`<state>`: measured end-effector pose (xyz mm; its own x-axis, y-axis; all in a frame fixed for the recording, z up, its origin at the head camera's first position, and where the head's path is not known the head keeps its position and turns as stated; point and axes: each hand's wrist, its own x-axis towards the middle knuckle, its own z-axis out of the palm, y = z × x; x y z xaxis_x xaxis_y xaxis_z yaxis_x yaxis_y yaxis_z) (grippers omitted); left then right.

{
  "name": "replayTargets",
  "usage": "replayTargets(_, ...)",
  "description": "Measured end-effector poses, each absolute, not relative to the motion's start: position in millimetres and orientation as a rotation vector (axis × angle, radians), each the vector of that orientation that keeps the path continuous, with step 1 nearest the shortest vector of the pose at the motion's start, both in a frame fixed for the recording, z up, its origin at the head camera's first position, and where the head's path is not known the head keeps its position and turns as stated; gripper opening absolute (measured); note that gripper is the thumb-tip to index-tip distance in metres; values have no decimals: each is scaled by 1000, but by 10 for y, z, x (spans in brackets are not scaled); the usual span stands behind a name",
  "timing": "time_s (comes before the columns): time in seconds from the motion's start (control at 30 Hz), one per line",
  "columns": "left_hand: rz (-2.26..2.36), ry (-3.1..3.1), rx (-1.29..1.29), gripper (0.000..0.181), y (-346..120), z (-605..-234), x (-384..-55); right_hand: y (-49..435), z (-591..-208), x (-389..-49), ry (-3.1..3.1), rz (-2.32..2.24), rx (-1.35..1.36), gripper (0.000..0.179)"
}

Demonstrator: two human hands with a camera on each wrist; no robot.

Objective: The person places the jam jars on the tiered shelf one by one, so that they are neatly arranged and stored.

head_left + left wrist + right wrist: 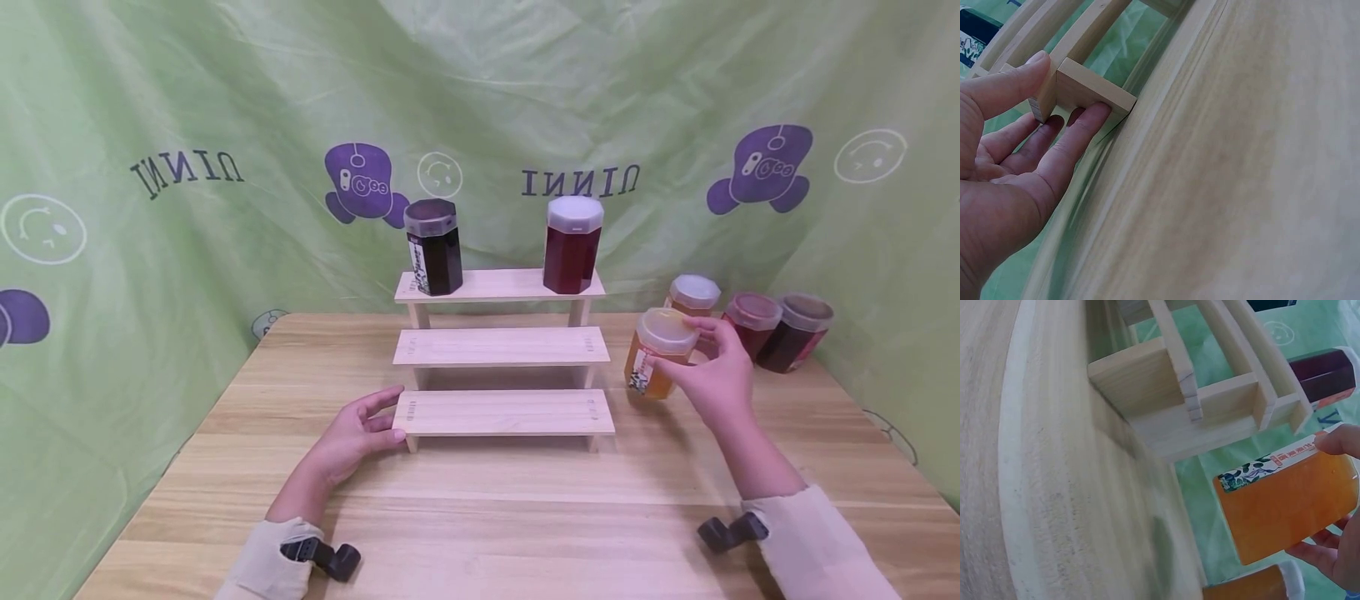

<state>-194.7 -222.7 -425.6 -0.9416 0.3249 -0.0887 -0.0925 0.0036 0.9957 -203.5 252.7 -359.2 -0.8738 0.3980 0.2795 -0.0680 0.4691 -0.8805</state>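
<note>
Right of the three-step wooden stand [504,414], my right hand [716,367] grips a jar of orange contents [651,371] near its white lid. The jar's patterned label [1272,461] faces the stand, and the right wrist view shows its base off the table. My left hand [356,433] holds the left end of the lowest step, thumb against the board and fingertips [1099,112] on the supporting leg. On the top step stand a dark jar [435,250] at the left and a deep red jar with a white lid [573,248] at the right.
Behind my right hand, on the wooden table [495,517], stand another orange jar [693,293], a red jar [752,321] and a dark jar [795,333]. A green printed cloth [480,100] hangs around the back and sides.
</note>
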Motion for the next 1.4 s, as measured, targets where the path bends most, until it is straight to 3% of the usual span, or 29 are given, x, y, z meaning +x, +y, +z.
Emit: replayTargets(1.4, 2018, 1995, 235, 81, -2221, -4268, -1960, 2294, -3112, -1769, -2234, 1358, -77, 74)
